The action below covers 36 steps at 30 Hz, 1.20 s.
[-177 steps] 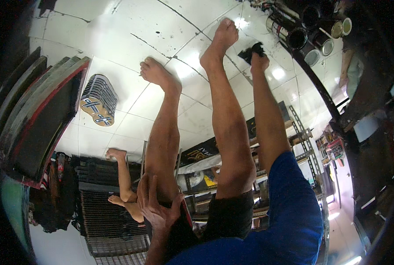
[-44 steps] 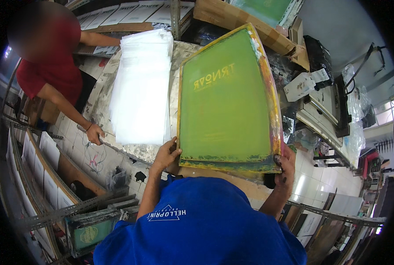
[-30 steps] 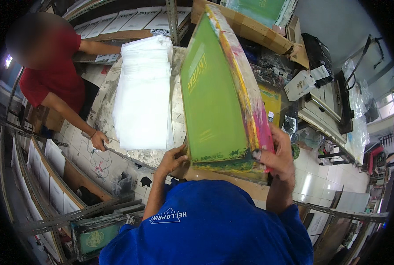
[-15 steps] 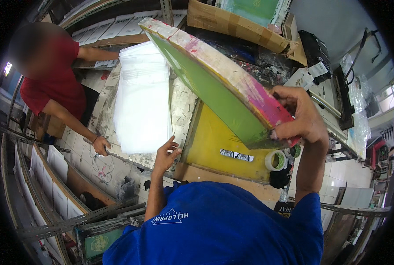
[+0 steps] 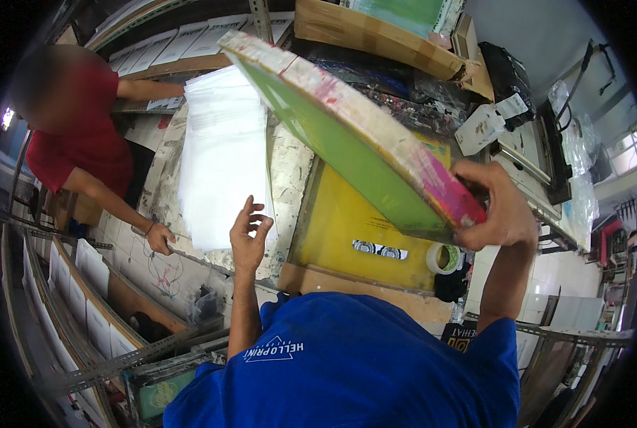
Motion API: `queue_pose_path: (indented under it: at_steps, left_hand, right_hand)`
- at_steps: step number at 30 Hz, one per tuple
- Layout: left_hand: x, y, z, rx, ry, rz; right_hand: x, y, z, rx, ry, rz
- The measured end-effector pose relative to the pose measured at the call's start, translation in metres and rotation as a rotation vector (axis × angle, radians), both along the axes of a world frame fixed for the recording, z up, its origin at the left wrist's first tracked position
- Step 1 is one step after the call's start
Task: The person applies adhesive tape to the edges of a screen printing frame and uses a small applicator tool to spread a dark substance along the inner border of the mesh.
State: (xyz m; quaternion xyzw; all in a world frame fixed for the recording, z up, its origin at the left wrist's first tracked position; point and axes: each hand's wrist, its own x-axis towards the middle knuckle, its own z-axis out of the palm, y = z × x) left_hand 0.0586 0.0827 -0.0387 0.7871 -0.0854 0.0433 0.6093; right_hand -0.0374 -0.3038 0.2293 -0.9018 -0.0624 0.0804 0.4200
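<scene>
A screen printing frame [image 5: 340,153] with green mesh and a paint-stained wooden edge is tilted up on its side over the table. My right hand [image 5: 500,210] grips its near right end, with streaks of pink ink by the fingers. Under it lies a yellow sheet or screen [image 5: 325,235], bearing a white strip with dark round prints [image 5: 379,250]. My left hand [image 5: 249,232] holds nothing; its fingers are apart, beside the lower right edge of a stack of white paper sheets [image 5: 226,164]. Whether it touches the paper I cannot tell.
A co-worker in a red shirt [image 5: 90,135] stands at the left, one hand at the stack's far side, the other at the table edge. Tape rolls [image 5: 443,258] sit at the near right. A cardboard box [image 5: 375,39] is at the back; shelves [image 5: 83,292] stand left.
My left hand has moved up and left toward the paper stack. The frame in my right hand has shifted slightly, its near end swinging a little right. The co-worker's hands look nearly unchanged.
</scene>
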Motion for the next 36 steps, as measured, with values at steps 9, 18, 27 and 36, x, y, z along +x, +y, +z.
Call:
queue_pose_path:
  at_steps: [9,18,27,36]
  left_hand:
    - [0.001,-0.026,0.111,0.268,-0.745,0.142]
    - [0.020,-0.018,0.121,0.621,-0.902,0.076]
    - [-0.020,-0.037,0.081,0.630,-0.684,-0.167]
    - [-0.046,-0.041,0.045,0.702,-0.685,-0.192]
  right_hand:
    - [-0.033,0.055,-0.002,-0.420,-0.184,0.183]
    - [-0.043,0.053,-0.008,-0.605,-0.113,0.331]
    - [-0.072,0.019,-0.071,-0.580,-0.053,0.116]
    - [-0.110,0.026,-0.151,-0.581,-0.036,-0.072]
